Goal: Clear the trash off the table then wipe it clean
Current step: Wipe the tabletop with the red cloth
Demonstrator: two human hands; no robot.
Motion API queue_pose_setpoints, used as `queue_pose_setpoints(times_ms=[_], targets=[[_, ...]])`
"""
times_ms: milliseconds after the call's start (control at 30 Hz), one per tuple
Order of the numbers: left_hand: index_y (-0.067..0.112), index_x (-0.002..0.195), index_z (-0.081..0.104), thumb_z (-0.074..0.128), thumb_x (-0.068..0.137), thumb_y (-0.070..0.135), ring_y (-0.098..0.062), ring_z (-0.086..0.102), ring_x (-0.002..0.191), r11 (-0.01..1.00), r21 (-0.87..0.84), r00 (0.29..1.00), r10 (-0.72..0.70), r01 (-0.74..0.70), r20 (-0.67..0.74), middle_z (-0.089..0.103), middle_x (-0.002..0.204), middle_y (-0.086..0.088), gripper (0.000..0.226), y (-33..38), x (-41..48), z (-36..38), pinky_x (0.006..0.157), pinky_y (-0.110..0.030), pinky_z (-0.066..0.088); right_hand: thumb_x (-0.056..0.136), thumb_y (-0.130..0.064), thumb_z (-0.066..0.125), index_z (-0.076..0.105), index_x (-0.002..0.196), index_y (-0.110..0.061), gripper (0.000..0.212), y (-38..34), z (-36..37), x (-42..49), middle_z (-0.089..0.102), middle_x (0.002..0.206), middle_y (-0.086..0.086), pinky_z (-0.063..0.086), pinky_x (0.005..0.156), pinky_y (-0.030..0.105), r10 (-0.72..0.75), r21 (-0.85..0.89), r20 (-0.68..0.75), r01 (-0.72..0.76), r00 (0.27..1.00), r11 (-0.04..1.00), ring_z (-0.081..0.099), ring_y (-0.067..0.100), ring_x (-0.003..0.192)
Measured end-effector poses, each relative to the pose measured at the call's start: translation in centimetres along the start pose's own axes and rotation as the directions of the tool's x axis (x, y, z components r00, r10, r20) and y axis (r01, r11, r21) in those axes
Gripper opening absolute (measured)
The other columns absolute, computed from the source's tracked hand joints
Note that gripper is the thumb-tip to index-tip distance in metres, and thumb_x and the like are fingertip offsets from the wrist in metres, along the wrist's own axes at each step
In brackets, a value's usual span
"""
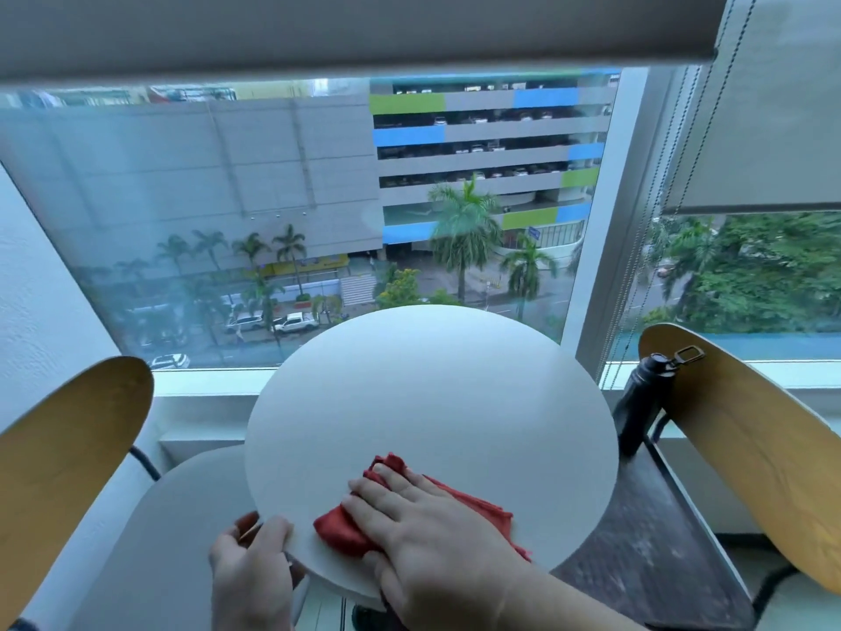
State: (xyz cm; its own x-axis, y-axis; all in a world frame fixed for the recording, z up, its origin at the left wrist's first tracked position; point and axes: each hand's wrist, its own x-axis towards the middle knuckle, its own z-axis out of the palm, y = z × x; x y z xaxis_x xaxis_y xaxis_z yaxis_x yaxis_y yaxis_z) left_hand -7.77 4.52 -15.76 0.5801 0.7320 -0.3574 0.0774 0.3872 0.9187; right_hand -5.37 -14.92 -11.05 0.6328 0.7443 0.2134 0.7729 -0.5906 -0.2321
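Note:
A round white table [432, 393] stands in front of the window. On its near part lies a crumpled red cloth [339, 530]. My right hand [409, 521] is pressed flat on top of the cloth, fingers together and pointing to the far left. My left hand [250, 567] grips the table's near left rim, thumb on top and fingers under the edge. No trash shows on the tabletop.
A black bottle [639, 403] with a loop cap stands on a dark side surface [646, 539] to the right of the table. Wooden chair backs curve in at the left [68, 453] and right [746, 439]. A grey seat [173, 530] sits below the table's left side.

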Motion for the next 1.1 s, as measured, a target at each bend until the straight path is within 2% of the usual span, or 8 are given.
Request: queue_pose_setpoints(times_ms=[33, 100, 267, 500, 800, 967, 1033, 1100], targets=[[0.004, 0.133, 0.051, 0.058, 0.092, -0.003, -0.035, 0.064, 0.097, 1.000, 0.001, 0.999, 0.004, -0.004, 0.032, 0.063, 0.130, -0.028, 0.042, 0.1, 0.0, -0.2, 0.073, -0.038, 0.054, 0.105, -0.038, 0.042, 0.030, 0.163, -0.025, 0.061, -0.2, -0.9, 0.3, 0.023, 0.172, -0.005, -0.010, 0.127, 0.034, 0.005, 0.057, 0.088, -0.010, 0.996, 0.998, 0.011, 0.015, 0.160], [0.004, 0.134, 0.049, 0.057, 0.093, -0.003, -0.034, 0.062, 0.095, 1.000, 0.010, 0.996, -0.009, 0.008, 0.083, 0.062, 0.132, -0.028, 0.042, 0.2, 0.1, -0.7, 0.069, -0.036, 0.053, 0.106, -0.037, 0.041, 0.024, 0.165, -0.025, 0.062, -0.1, -1.1, 1.3, 0.016, 0.173, -0.005, -0.011, 0.128, 0.032, -0.062, 0.043, 0.108, 0.057, 0.992, 0.997, 0.003, 0.015, 0.161], [0.005, 0.134, 0.047, 0.056, 0.092, -0.005, -0.031, 0.061, 0.094, 1.000, 0.008, 0.982, -0.007, 0.006, 0.191, 0.064, 0.123, -0.023, 0.044, 0.6, -0.2, -1.5, 0.071, -0.039, 0.052, 0.105, -0.037, 0.043, 0.029, 0.163, -0.025, 0.062, 0.7, -0.5, 3.5, 0.023, 0.172, -0.004, -0.004, 0.129, 0.030, -0.096, 0.023, 0.128, 0.094, 0.987, 0.995, 0.009, 0.016, 0.161], [0.008, 0.132, 0.046, 0.060, 0.093, -0.002, -0.027, 0.062, 0.087, 0.999, 0.035, 0.966, -0.014, 0.005, 0.257, 0.064, 0.113, -0.016, 0.043, 1.5, -0.4, -1.9, 0.065, -0.038, 0.051, 0.104, -0.031, 0.049, 0.037, 0.161, -0.021, 0.059, 2.3, -0.3, 6.3, 0.032, 0.169, -0.001, 0.009, 0.130, 0.037, -0.188, 0.049, 0.177, 0.182, 0.966, 0.982, 0.017, 0.019, 0.159], [0.013, 0.135, 0.042, 0.057, 0.093, -0.003, -0.023, 0.063, 0.086, 0.995, 0.101, 0.955, -0.054, 0.025, 0.292, 0.063, 0.114, -0.016, 0.047, 2.9, -0.7, -2.1, 0.047, -0.028, 0.052, 0.103, -0.033, 0.046, 0.035, 0.161, -0.017, 0.061, 2.6, -0.8, 7.2, 0.031, 0.169, 0.003, 0.013, 0.130, 0.043, -0.238, 0.025, 0.252, 0.239, 0.938, 0.971, 0.017, 0.024, 0.160], [0.013, 0.134, 0.040, 0.057, 0.094, -0.003, -0.023, 0.063, 0.083, 0.992, 0.124, 0.952, -0.035, -0.003, 0.303, 0.062, 0.114, -0.017, 0.047, 3.3, -0.7, -2.0, 0.054, -0.033, 0.054, 0.109, -0.036, 0.040, 0.044, 0.157, -0.018, 0.051, 2.4, -0.7, 6.7, 0.034, 0.168, 0.004, 0.016, 0.129, 0.042, -0.215, 0.027, 0.175, 0.214, 0.961, 0.976, 0.021, 0.023, 0.159], [0.012, 0.133, 0.041, 0.060, 0.093, -0.002, -0.021, 0.063, 0.081, 0.988, 0.152, 0.954, -0.019, -0.027, 0.298, 0.062, 0.111, -0.015, 0.046, 3.7, -0.8, -1.9, 0.058, -0.034, 0.055, 0.110, -0.034, 0.042, 0.053, 0.151, -0.019, 0.045, 2.4, -0.6, 6.0, 0.041, 0.164, 0.004, 0.022, 0.128, 0.037, -0.177, 0.037, 0.077, 0.175, 0.981, 0.984, 0.032, 0.022, 0.155], [0.013, 0.128, 0.044, 0.070, 0.084, 0.009, -0.021, 0.062, 0.088, 0.978, 0.194, 0.964, 0.026, -0.079, 0.264, 0.061, 0.116, -0.014, 0.051, 4.2, -0.8, -1.7, 0.072, -0.037, 0.055, 0.108, -0.032, 0.047, 0.059, 0.145, -0.020, 0.041, 2.4, -0.4, 5.2, 0.050, 0.158, 0.000, 0.032, 0.122, 0.031, -0.070, 0.054, -0.055, 0.073, 0.996, 0.996, 0.045, 0.019, 0.145]])
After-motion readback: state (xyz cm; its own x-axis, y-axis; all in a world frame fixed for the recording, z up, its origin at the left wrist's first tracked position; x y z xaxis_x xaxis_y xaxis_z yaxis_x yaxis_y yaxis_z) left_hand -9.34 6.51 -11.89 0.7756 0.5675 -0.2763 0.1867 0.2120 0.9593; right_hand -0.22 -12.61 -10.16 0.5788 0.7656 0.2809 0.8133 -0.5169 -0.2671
